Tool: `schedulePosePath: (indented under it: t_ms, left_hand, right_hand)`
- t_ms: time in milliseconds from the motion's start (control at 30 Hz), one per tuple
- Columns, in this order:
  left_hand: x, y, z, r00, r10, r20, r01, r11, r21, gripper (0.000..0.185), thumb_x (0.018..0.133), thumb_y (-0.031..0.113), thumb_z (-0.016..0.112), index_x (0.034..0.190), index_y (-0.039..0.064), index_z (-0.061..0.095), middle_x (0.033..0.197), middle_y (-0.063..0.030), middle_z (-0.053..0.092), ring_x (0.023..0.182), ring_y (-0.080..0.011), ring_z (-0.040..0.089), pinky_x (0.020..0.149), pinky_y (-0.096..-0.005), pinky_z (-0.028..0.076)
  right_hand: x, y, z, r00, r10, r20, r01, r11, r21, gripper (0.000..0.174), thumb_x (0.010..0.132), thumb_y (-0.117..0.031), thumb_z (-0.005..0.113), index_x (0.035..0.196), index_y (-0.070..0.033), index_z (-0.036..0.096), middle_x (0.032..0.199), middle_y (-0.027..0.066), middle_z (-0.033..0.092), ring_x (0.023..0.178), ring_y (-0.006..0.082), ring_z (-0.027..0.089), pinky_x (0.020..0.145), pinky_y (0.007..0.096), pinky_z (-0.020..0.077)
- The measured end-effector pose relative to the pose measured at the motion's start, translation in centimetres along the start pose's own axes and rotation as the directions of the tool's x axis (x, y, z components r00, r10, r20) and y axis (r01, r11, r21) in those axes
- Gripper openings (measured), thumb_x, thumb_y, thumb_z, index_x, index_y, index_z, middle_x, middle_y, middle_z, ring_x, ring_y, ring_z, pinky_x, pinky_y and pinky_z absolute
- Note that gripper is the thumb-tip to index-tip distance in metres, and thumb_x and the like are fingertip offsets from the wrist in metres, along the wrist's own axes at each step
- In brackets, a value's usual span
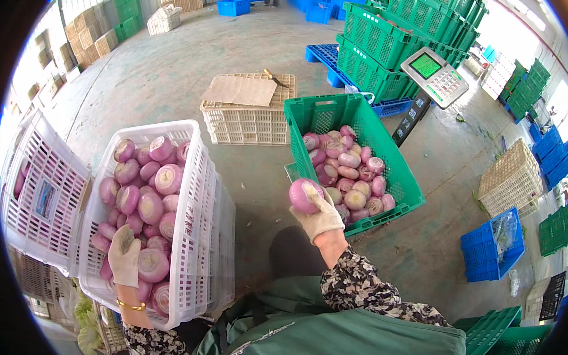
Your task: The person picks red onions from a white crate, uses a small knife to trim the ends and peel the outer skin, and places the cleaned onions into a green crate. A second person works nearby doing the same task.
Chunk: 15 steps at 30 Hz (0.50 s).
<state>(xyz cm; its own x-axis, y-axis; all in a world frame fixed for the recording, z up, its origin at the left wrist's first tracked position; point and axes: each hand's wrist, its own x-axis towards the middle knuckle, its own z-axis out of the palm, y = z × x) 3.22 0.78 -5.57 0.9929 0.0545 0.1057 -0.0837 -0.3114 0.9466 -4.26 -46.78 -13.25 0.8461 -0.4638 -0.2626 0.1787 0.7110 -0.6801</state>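
Observation:
My right hand [321, 220], in a pale work glove, grips a peeled red onion [300, 195] beside the near left rim of a green plastic crate [309, 154]. Several peeled red onions [348, 172] lie in that crate. My left hand [124, 258], gloved too, reaches down among the red onions [150, 208] heaped in a white plastic crate [195, 230]. Its fingertips are partly hidden, so whether it holds an onion is unclear. A scale's display head [434, 77] stands on a dark post beyond the green crate.
An upturned cream crate [248, 122] bears a cardboard sheet [240, 89] and a curved knife [275, 78]. Stacked green crates [387, 52] stand on a blue pallet [326, 59] ahead. Another white crate [37, 203] adjoins at left. A blue crate [492, 246] lies at right.

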Motion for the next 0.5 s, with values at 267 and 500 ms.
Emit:
schedulePosePath:
  t_ms: [267,500]
  left_hand:
    - [-0.1,0.6,0.2,1.0,-0.003,-0.022,0.006,0.99,0.139,0.048,0.088,-0.002,0.062,0.134,-0.003,0.053,0.13,-0.0127,0.059,0.122,-0.0229,0.056,0.104,-0.0338,0.045]
    - [-0.3,1.1,0.0,1.0,0.004,-0.025,0.001,0.976,0.218,0.047,0.089,0.003,0.062,0.135,-0.004,0.052,0.127,-0.0143,0.061,0.119,-0.023,0.059,0.102,-0.0329,0.046]
  right_hand:
    - [-1.6,-0.4,0.6,0.993,0.117,0.025,-0.119,0.984,0.13,0.057,0.086,-0.011,0.073,0.136,-0.015,0.045,0.134,0.01,0.05,0.112,0.0347,0.056,0.078,0.0521,0.0565]
    - [-0.5,-0.7,-2.4,0.999,0.047,0.013,-0.049,0.977,0.209,0.064,0.089,-0.003,0.055,0.147,-0.02,0.034,0.146,0.013,0.043,0.131,0.0394,0.046,0.098,0.0632,0.0453]
